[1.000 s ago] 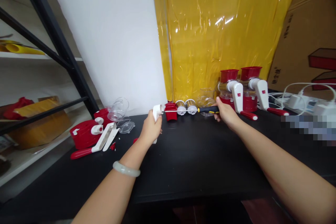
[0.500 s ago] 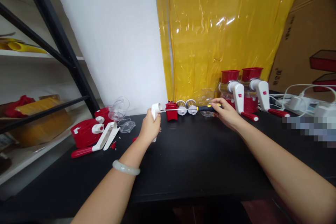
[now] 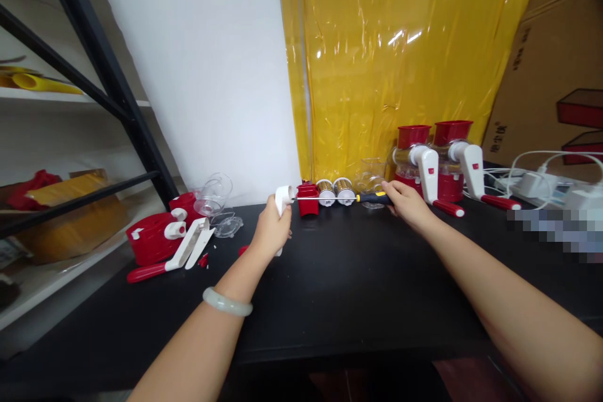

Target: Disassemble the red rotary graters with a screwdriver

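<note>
I have the screwdriver [image 3: 358, 198] stretched between my two hands, its long axis running almost level from right to left, with the tip pointing left. My right hand [image 3: 406, 202] grips the far end of the black and yellow handle, fingers curled round it, the forearm coming in from the lower right. My left hand [image 3: 272, 226] is closed round a white crank [image 3: 283, 196], whose round end stands above my fist and faces right, toward the tip. So the crank lies straight left of my right hand, along the line of the shaft, and the tip is much nearer my left hand. The tip meets the round end, but whether it sits in a screw is too small to tell. The crank runs roughly upright, across the shaft's line; its lower end shows just beneath my fingers.

Both hands are above the table [image 3: 339, 289]. In view, the shaft passes in front of the red part [image 3: 308, 199] and two drums [image 3: 335, 193], and a clear cup [image 3: 370, 169] shows behind the handle.
</note>
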